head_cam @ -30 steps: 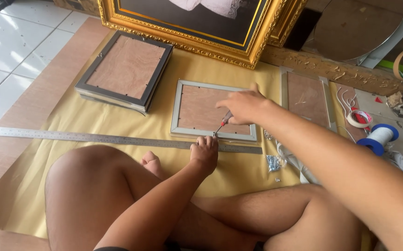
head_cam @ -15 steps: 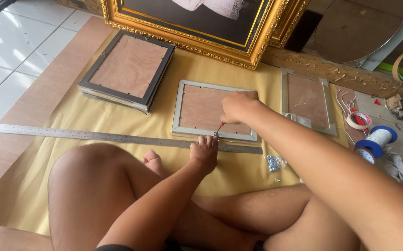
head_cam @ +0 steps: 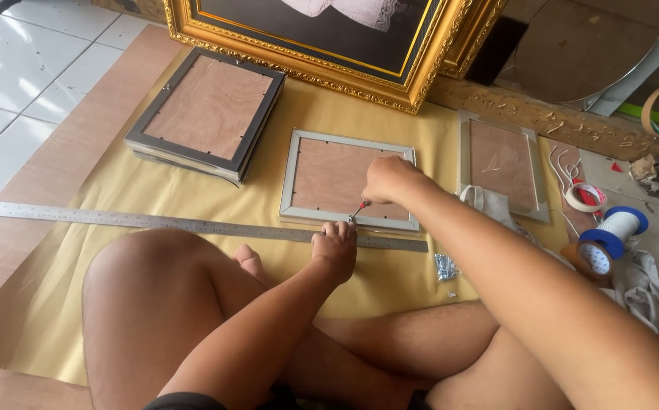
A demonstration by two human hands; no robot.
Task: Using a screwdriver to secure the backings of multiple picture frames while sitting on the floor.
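Note:
A silver picture frame lies face down on yellow-brown paper, its plywood backing up. My right hand is closed around a small red-handled tool, whose tip meets the frame's near edge. My left hand rests with its fingers pressed on that same near edge and on a long steel ruler lying across the paper just in front of the frame.
A stack of dark frames lies at the left, another silver frame at the right, a large gold ornate frame behind. Tape rolls, a blue-and-white spool and small metal fasteners sit at the right. My bare knees fill the foreground.
My right hand has shifted slightly left and nearer along the frame's near edge with the tool. My left hand has stayed on the edge.

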